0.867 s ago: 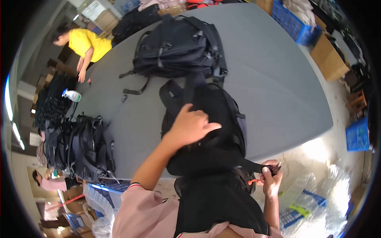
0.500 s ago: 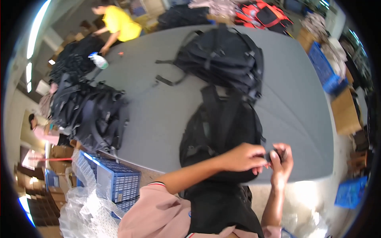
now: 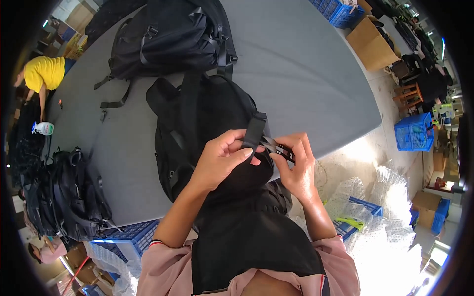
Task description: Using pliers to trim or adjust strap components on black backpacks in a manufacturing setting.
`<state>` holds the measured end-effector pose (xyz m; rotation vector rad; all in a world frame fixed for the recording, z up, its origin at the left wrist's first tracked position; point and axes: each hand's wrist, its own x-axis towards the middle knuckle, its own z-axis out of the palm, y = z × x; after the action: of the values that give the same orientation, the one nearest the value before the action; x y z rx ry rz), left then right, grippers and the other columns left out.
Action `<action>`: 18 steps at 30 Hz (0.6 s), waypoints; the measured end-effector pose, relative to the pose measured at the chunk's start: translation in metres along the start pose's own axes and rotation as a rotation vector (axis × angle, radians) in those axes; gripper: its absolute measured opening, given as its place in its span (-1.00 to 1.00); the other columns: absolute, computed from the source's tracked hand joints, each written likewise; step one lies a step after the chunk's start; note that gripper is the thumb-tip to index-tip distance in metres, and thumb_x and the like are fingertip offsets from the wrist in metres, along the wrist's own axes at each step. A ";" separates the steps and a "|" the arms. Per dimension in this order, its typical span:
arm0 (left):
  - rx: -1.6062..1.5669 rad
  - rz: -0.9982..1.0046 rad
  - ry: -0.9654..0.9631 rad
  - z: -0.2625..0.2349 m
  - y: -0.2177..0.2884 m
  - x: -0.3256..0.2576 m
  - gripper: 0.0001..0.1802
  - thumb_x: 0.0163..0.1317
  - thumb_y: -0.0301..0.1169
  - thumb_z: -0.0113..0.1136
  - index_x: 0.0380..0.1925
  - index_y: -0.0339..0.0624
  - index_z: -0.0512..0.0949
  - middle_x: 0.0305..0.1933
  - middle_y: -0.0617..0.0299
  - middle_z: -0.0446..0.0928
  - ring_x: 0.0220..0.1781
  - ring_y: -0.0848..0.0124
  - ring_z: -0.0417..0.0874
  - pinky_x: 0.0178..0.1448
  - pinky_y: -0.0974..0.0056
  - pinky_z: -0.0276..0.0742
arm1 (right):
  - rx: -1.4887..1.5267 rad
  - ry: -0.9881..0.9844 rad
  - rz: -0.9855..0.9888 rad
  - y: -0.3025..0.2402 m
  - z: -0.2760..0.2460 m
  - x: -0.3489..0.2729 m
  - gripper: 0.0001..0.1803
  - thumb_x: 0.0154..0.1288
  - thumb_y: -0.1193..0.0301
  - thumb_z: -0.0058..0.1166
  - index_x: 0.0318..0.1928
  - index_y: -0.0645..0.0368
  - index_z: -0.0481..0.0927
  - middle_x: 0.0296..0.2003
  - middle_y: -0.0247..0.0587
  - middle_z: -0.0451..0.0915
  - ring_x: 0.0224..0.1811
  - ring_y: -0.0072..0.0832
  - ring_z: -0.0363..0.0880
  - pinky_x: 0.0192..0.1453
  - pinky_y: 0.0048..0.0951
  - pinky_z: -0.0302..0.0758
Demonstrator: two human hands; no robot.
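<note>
A black backpack (image 3: 212, 106) lies on the grey table in front of me, its near end against my black apron (image 3: 254, 246). Between the thumb and fingers of my left hand (image 3: 217, 163) is a black webbing strap (image 3: 255, 129), its end pointing up. My right hand (image 3: 298, 167) grips small thread snips (image 3: 284, 152) with a dark handle. Their bright metal blades point left and sit right beside the strap; whether they touch it I cannot tell. Both hands are above the backpack's right side.
Another black backpack (image 3: 173, 39) lies beyond, loose straps spread leftward. More black bags (image 3: 74, 192) crowd the table's left edge, near a spray bottle (image 3: 43, 129) and a person in yellow (image 3: 45, 71). Blue crates (image 3: 414, 132) and bubble wrap (image 3: 380, 222) surround the grey table (image 3: 301, 64).
My view has swung right, so the backpacks appear further left. My left arm no longer reaches across; the hands have drawn apart a little, and the strap and snip blades now show plainly.
</note>
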<state>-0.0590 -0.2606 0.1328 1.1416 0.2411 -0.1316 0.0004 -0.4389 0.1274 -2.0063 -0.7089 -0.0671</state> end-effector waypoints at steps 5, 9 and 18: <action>0.038 -0.001 0.006 0.001 -0.002 -0.001 -0.63 0.24 -0.62 0.03 0.07 -0.46 0.34 -0.15 0.01 0.60 -0.22 0.35 0.65 -0.03 0.34 0.53 | 0.005 0.003 -0.020 0.008 0.002 -0.009 -0.67 -0.05 0.56 0.27 -0.19 0.11 0.56 -0.34 -0.27 0.47 -0.48 -0.39 0.53 -0.42 -0.44 0.48; 0.074 -0.008 0.002 0.000 0.000 -0.002 -0.62 0.23 -0.61 0.05 0.06 -0.46 0.34 -0.18 0.01 0.60 -0.24 0.36 0.66 -0.06 0.36 0.53 | -0.114 0.063 -0.151 0.009 0.007 -0.009 -0.66 -0.09 0.55 0.30 -0.21 0.10 0.59 -0.43 -0.30 0.46 -0.53 -0.38 0.49 -0.45 -0.43 0.44; 0.055 -0.043 0.031 -0.002 -0.003 0.001 -0.68 0.23 -0.59 0.06 -0.01 -0.45 0.39 -0.21 0.03 0.61 -0.29 0.40 0.65 -0.12 0.38 0.54 | -0.024 0.089 -0.044 0.004 0.002 -0.015 -0.69 -0.09 0.56 0.30 -0.24 0.12 0.59 -0.47 -0.30 0.46 -0.53 -0.38 0.48 -0.46 -0.43 0.43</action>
<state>-0.0589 -0.2598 0.1294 1.1943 0.2912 -0.1598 -0.0104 -0.4450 0.1181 -1.9975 -0.6982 -0.1902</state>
